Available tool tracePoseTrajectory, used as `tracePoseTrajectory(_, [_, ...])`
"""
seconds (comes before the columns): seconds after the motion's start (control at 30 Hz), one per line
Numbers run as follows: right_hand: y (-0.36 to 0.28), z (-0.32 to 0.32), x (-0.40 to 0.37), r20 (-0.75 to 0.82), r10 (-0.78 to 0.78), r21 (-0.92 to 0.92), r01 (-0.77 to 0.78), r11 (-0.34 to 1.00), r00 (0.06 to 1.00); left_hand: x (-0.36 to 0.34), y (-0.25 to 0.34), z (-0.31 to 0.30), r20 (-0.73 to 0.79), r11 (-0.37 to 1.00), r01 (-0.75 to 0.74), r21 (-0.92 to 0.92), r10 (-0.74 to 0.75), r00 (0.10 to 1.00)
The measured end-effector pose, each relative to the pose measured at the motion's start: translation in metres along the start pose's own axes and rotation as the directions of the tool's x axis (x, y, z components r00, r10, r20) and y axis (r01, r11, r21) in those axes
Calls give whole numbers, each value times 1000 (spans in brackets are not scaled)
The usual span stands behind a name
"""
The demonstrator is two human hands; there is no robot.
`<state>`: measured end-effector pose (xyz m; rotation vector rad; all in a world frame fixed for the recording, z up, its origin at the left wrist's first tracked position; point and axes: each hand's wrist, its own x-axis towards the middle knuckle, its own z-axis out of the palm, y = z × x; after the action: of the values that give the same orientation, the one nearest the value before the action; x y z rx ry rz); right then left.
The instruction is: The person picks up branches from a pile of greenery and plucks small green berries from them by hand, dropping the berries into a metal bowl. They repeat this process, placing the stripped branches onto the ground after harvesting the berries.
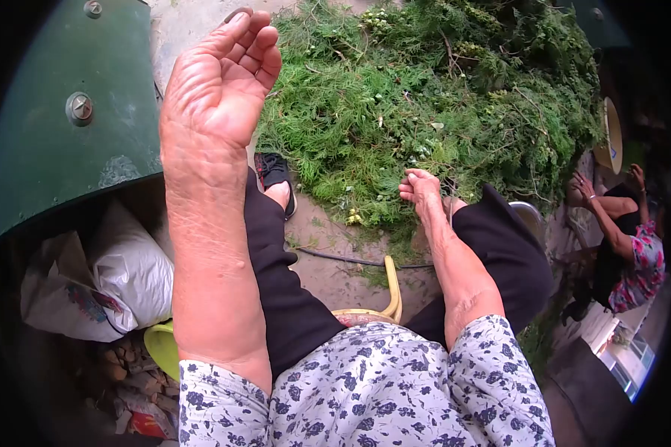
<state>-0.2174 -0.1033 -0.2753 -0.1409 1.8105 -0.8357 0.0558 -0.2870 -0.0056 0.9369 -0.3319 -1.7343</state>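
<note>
My left hand (231, 89) is raised high at the upper left, palm turned toward me. Its fingers curve loosely and the bare palm shows nothing in it. Lower down, beside my right knee, my right hand (423, 186) has its fingers bent together at the near edge of a large heap of green conifer branches (417, 127). Whether a sprig is between those fingers I cannot make out. Small pale cones or berries dot the heap, which spreads over the ground in front of my feet.
A green metal panel with studs (37, 119) stands at left, above white sacks (134, 268) and a yellow-green basin (162, 350). A yellow chair frame (392, 290) shows between my legs, near a dark cable (343, 258). Another person (626, 246) sits at right by a hat-like round object (610, 134).
</note>
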Motion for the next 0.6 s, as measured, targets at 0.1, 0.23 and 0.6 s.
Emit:
tracePoseTrajectory(0.1, [-10,19,14,236,-211,-257,271,928,949,2,-3,5,25,1000,5,15,-6,1000])
tracePoseTrajectory(0.23, [-22,66,12,462,-222,-183,337,923,859,1,-7,11,47,999,24,28,-26,999])
tracePoseTrajectory(0.6, [-3,41,52,-115,-12,193,34,981,993,-7,-7,11,23,999,25,49,-26,999])
